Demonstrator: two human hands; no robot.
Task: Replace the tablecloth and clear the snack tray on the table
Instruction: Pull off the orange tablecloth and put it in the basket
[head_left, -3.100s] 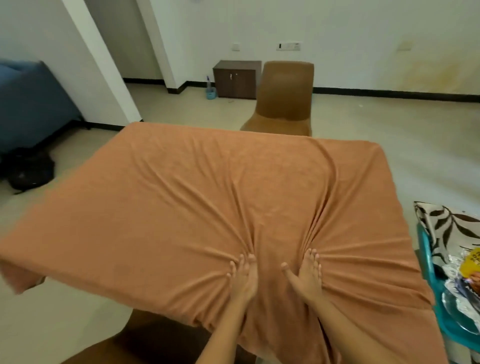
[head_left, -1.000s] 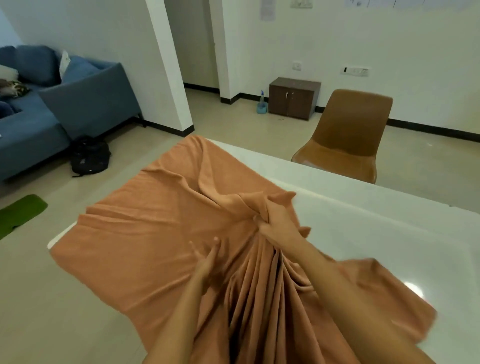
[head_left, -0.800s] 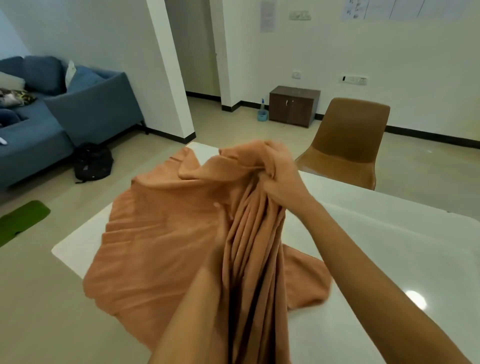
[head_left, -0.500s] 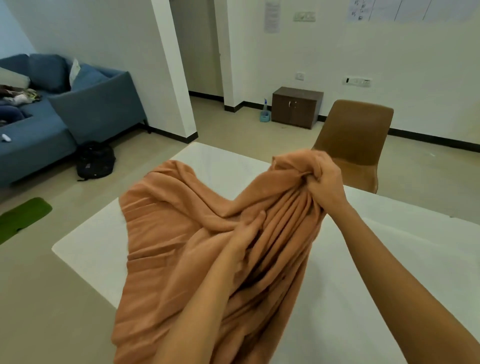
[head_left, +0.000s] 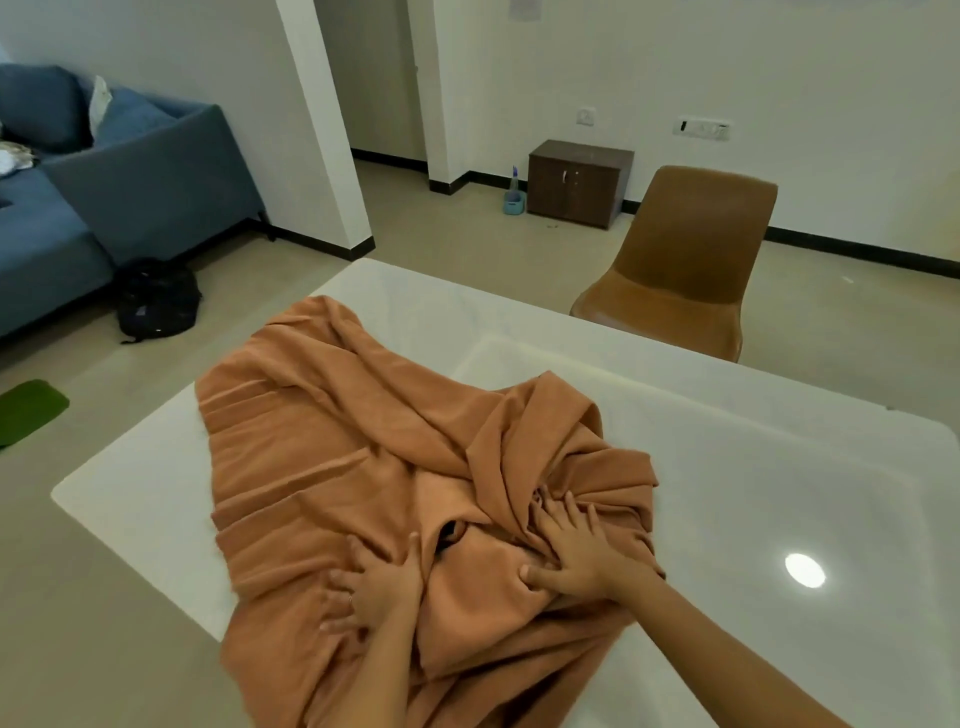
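The orange tablecloth (head_left: 332, 447) lies bunched in a crumpled heap on the near left part of the white table (head_left: 779, 467), its lower edge hanging over the near side. My left hand (head_left: 379, 582) presses on the cloth with fingers spread and their tips sunk into the folds. My right hand (head_left: 576, 551) lies flat on a thick fold to the right, fingers apart, with the thumb against the cloth. The snack tray is out of view.
A brown chair (head_left: 680, 260) stands at the table's far side. A small dark cabinet (head_left: 579, 182) and a spray bottle (head_left: 513, 195) are by the back wall. To the left are a blue sofa (head_left: 104, 176), a black bag (head_left: 156, 299) and a green mat (head_left: 28, 410).
My right hand, which held a bunch of the cloth up in the air, has brought it down onto the table and spread its fingers. The left hand now presses the heap too.
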